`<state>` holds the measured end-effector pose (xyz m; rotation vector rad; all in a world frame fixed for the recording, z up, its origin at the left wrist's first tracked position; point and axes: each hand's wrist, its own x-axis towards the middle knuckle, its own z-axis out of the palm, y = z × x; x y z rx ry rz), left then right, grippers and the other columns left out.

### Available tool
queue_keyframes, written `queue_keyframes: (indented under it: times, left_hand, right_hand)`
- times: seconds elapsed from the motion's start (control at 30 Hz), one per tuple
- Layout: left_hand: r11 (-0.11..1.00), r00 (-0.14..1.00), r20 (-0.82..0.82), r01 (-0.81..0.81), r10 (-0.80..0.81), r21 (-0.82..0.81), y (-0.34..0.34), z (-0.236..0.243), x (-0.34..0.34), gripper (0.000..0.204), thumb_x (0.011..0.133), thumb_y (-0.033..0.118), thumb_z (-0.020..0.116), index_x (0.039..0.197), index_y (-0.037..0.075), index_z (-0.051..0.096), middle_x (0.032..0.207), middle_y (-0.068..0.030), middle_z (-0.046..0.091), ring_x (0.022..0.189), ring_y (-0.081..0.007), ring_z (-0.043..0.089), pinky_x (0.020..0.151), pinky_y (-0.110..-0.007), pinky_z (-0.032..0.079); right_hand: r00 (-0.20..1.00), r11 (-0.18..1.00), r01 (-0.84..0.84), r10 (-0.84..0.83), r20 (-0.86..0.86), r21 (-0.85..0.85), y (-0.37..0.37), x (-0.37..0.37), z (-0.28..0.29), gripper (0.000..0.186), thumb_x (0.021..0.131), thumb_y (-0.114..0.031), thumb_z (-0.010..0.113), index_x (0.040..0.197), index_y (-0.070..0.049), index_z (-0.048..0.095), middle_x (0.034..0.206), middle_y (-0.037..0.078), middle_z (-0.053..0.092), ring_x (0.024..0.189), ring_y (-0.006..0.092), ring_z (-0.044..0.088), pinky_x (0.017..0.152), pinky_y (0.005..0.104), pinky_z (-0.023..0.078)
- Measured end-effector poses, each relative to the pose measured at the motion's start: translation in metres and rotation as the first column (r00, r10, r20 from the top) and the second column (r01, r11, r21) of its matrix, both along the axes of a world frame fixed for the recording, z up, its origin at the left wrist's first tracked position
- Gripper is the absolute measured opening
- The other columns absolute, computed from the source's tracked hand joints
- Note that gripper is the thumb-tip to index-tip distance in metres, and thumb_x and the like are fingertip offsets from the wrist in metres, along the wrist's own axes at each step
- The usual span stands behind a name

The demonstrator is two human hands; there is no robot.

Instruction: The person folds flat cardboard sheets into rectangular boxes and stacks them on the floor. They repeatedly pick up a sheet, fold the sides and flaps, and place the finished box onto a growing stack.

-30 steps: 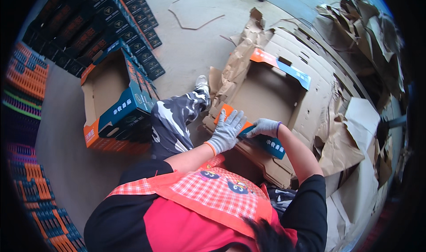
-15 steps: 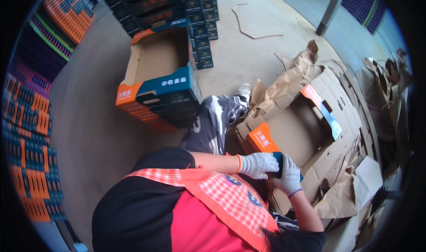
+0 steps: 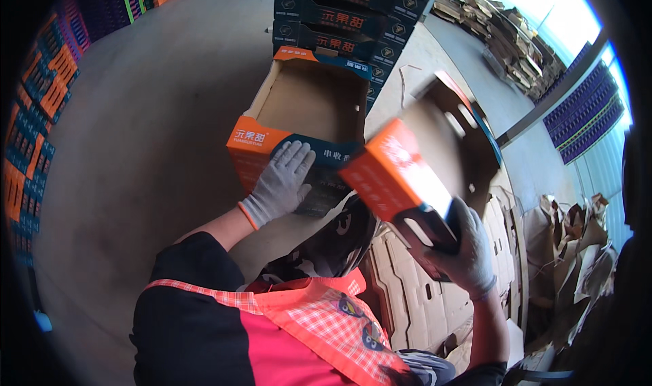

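My right hand (image 3: 470,253), in a pale work glove, grips the near end wall of an orange and dark-teal open-topped cardboard box (image 3: 394,172). That box is lifted off the floor and tilted, its print blurred by motion. My left hand (image 3: 284,179), gloved too, has its fingers stretched out against the front of another open box (image 3: 261,136) on top of a short stack. Whether the left palm presses on the cardboard or hovers just before it, I cannot tell. The bare brown inside of the stacked box faces up.
Behind stands a tall stack of dark boxes (image 3: 333,19). Flat brown cardboard blanks (image 3: 414,291) lie by my legs, with crumpled brown paper (image 3: 567,250) to the right. Orange and teal crates (image 3: 51,87) line the left; a grey post (image 3: 553,90) rises at the right.
The held box has come up off the cardboard pile toward the stack. My left hand has let go of it and moved left to the stacked box. The view has shifted.
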<state>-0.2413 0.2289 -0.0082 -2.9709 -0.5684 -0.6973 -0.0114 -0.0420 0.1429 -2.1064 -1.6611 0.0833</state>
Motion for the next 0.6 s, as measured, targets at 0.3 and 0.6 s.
queue_keyframes:
  times: [0.3, 0.6]
  left_hand:
    - [0.989, 0.962, 0.234, 0.146, -0.142, 0.001, -0.022, 0.013, 0.001, 0.039, 0.085, 0.027, 0.059, 0.115, 0.001, 0.058, 0.117, -0.015, 0.058, 0.11, -0.0325, 0.054, 0.095, -0.042, 0.043]
    - [0.696, 0.612, 0.464, 0.718, -0.64, 0.014, -0.058, 0.056, -0.02, 0.027, 0.079, 0.019, 0.067, 0.099, 0.001, 0.066, 0.093, -0.0118, 0.067, 0.078, -0.0264, 0.067, 0.065, -0.037, 0.055]
  right_hand:
    - [0.868, 0.894, -0.437, 0.449, 0.214, -0.102, 0.196, -0.042, 0.019, 0.078, 0.063, -0.046, 0.079, 0.124, -0.005, 0.053, 0.097, 0.018, 0.063, 0.091, 0.0369, 0.061, 0.079, 0.0436, 0.049]
    - [0.843, 0.913, -0.378, 0.273, 0.462, 0.151, 0.215, -0.068, -0.051, 0.062, 0.075, -0.042, 0.068, 0.124, -0.005, 0.055, 0.126, 0.013, 0.056, 0.114, 0.0293, 0.054, 0.094, 0.041, 0.041]
